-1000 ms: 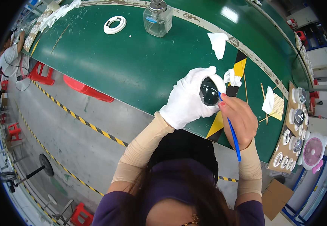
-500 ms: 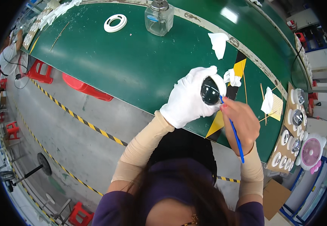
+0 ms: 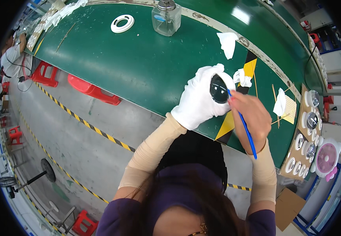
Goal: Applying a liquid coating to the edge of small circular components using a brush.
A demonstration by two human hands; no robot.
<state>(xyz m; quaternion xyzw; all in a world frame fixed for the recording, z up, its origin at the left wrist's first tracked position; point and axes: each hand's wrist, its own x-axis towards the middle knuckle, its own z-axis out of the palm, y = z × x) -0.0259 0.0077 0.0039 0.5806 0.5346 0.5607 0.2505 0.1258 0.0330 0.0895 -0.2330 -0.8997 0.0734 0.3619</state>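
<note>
My left hand, in a white glove, is closed around a white ring-shaped housing with a dark glossy dome in its middle. The dome is tilted, its shiny side turned toward my right hand. My bare right hand pinches a slim blue stick-like tool. Its upper tip meets the rim between the dome and the white ring; the kind of tip is too small to tell. Past the gloved hand, a crumpled white cloth lies on the green table.
A glass pump bottle and a white ring stand toward the far edge. Another white cloth lies nearby. To the right are thin wooden sticks, a cardboard tray of domes and rings, and a pink fan. Red stools stand left.
The dome has turned slightly in my gloved hand and looks narrower. My right hand and the blue tool have shifted a little upward, with the tip still at the rim.
</note>
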